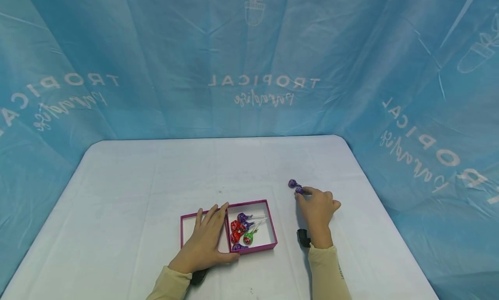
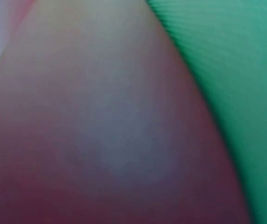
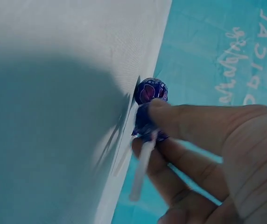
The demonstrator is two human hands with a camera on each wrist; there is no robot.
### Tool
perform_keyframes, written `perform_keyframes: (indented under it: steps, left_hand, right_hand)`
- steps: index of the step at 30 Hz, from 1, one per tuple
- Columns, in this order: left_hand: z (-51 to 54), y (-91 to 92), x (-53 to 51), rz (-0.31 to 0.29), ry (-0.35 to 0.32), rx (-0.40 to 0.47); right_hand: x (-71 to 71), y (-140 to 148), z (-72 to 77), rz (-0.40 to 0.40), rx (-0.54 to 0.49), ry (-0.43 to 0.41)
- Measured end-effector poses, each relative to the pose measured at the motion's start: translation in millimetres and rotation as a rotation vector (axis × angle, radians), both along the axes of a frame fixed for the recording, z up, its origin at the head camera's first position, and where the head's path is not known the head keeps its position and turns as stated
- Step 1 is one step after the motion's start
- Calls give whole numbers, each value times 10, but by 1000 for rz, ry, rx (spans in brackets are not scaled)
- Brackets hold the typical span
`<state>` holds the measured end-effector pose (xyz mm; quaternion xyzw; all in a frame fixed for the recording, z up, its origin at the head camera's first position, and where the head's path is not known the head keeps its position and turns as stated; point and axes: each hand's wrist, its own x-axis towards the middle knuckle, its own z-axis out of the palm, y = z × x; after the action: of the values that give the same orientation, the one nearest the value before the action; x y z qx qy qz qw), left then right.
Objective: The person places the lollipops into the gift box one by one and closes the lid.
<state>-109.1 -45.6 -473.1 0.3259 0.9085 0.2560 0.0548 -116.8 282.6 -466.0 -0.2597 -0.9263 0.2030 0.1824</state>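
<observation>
My right hand pinches a purple-wrapped lollipop between thumb and fingers; its pale stick points downward in the right wrist view. Just beyond it is a second purple lollipop, close to the white tabletop. At the middle front, my left hand holds a magenta-rimmed box across its left compartment, fingertips at the far rim and thumb at the near one. Several lollipops lie in the right compartment, among them a green one, a red one and a purple one. Skin and green fabric fill the left wrist view.
The white-covered table reaches back to a blue printed curtain, which also hangs on both sides. A black strap piece shows at my right wrist.
</observation>
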Motion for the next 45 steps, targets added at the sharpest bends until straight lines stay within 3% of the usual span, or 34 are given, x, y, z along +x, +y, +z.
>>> perform_keyframes:
  steps: [3,6,11,15,30,39,45]
  left_hand:
    - [7,1,1,1,-3,5]
    - [10,4,2,0,-4,3]
    - [15,7,2,1,-8,-1]
    - [17,3,6,5,-9,-2]
    - [32,4,15,5,-2,-3]
    - [29,-7,11,4,-8,-8]
    - [37,-9,11,1,-6,5]
  right_hand:
    - [-16,-25,8,20,-7,13]
    - [-12,-63,39,69,-5,83]
    - [20,-143,99,220,-11,248]
    - [41,-214,138,325,-8,298]
    - [114,-351,243,558,21,303]
    - [159,-448,304,718,61,245]
    - [163,-467,311,788,77,282]
